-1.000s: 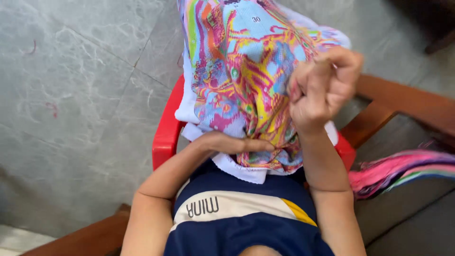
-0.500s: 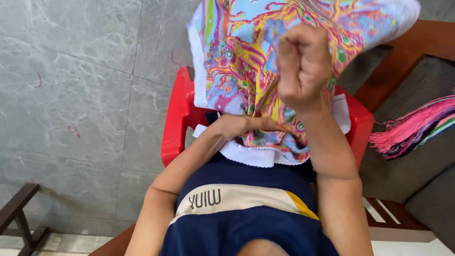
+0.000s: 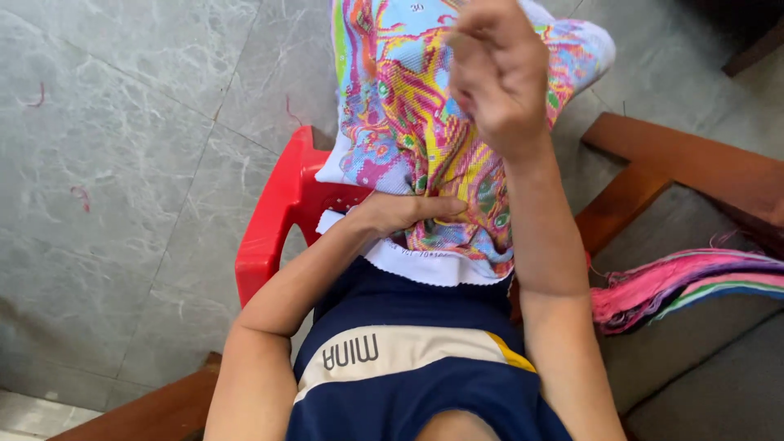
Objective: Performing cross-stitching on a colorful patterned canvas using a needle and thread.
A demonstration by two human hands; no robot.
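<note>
Since half a second ago, the right hand [image 3: 498, 77] has risen a little higher toward the top centre of the frame, and the view has swung so that the red plastic chair [image 3: 273, 224] now sits left of centre. That right hand is closed into a loose fist with the fingertips pinched together, raised above a large, brightly coloured cross-stitch cloth [image 3: 400, 122]; whether it pinches a needle or thread is too small and blurred to tell. The cloth, patterned in pink, yellow, blue and green with a white border, drapes from the top centre of the frame down over the chair to the person's lap in the middle of the picture. The left hand [image 3: 404, 214] lies flat against the lower part of the cloth at the centre of the frame, fingers stretched out and pressing on the fabric, not gripping it. Both bare forearms reach up from the bottom of the frame, over a dark blue shirt with a cream band. At the right edge, a bundle of pink and multicoloured threads [image 3: 686, 282] rests on the grey cushion of a wooden-framed seat [image 3: 678, 159], well apart from both hands. Grey marble floor tiles [image 3: 122, 163] fill the left side.
</note>
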